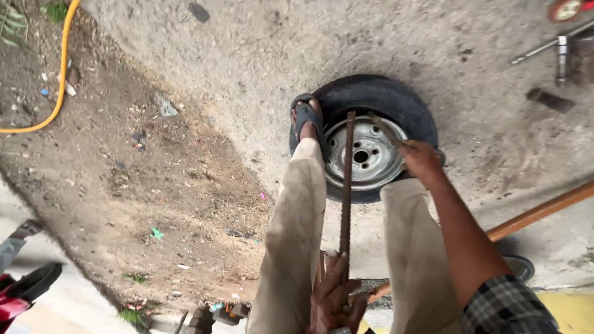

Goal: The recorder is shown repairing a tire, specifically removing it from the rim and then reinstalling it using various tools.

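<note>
Tyre (pixel 402 102) rim half hidden behind legs, hands (pixel 334 297) gripping rusty bar (pixel 347 185)

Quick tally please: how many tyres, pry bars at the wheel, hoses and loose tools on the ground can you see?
Tyres on a steel rim: 1
Long ribbed bars, left hand gripping: 1
Short levers, right hand gripping: 1
Yellow hoses: 1
Metal wrenches on ground: 1
Total: 5

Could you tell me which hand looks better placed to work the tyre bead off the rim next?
Probably the right hand: it is down at the rim gripping a short lever. The left hand holds the top of the long bar, far from the tyre.
</note>
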